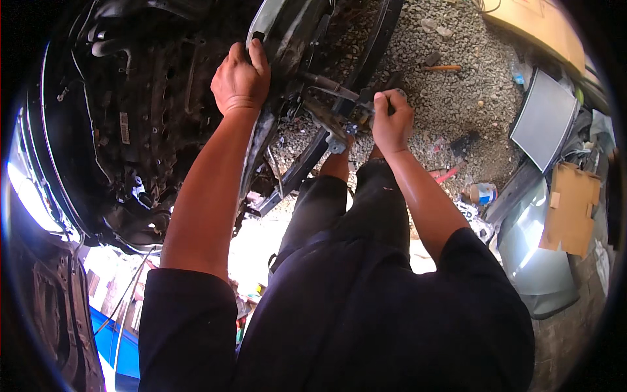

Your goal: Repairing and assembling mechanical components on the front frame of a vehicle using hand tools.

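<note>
My left hand point(243, 77) is closed over the edge of a stripped car body point(277, 32), at the upper middle. A small black piece shows by its fingertips; I cannot tell whether the hand holds it. To the right, my right hand point(393, 121) is closed at the end of a dark bar-like part with a grey rod section point(333, 86), which points left toward the car body. The exact kind of that part is unclear. Just below it, a metal bracket point(335, 142) with a hole juts out from the car. My legs stand beneath.
The dark, bare car interior point(144, 98) fills the left. A long black bar point(305, 166) runs diagonally past my feet. On the gravel point(450, 85) lie an orange-handled tool point(443, 68) and a jar point(482, 193). Farther right are a grey panel point(545, 121), cardboard point(571, 209) and a silver body panel point(532, 261).
</note>
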Tool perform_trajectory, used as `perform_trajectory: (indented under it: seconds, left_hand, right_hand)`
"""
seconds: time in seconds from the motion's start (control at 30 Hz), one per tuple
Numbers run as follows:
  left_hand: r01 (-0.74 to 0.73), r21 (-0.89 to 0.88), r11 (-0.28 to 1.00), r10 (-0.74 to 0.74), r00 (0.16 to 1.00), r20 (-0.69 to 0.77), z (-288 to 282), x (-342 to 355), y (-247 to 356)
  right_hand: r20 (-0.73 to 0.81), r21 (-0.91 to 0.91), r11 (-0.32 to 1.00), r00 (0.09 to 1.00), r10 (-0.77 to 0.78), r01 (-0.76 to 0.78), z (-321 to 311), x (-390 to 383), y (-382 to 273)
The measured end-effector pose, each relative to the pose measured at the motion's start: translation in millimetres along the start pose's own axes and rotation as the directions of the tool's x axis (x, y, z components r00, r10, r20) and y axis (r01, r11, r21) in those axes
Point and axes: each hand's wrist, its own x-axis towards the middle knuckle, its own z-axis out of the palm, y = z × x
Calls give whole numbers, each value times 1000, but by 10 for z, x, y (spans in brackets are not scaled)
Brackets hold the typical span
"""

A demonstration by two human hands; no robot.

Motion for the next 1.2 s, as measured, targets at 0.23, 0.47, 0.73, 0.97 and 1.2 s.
perform_trajectory:
  seconds: [0.23, 0.47, 0.73, 0.97, 1.2]
  left_hand:
    - [-4, 10, 1000, 4, 1000, -16, 42, -55, -79]
    - [-7, 22, 1000, 7, 1000, 21, -22, -9, 16]
    - [-2, 16, 1000, 2, 1000, -8, 2, 0, -22]
    - [14, 31, 999, -15, 999, 33, -13, -7, -49]
    - [-6, 35, 999, 7, 1000, -10, -2, -15, -36]
  right_hand:
    - [674, 252, 206, 324, 664, -945, -145, 199, -245]
    - [580, 477, 391, 616, 533, -788, -466, -11, -100]
    - [690, 481, 421, 628, 360, -769, -1570, -713, -270]
    - [796, -180, 816, 406, 449, -550, -1696, -1033, -556]
    - [884, -205, 978, 437, 165, 46, -1227, -1327, -643]
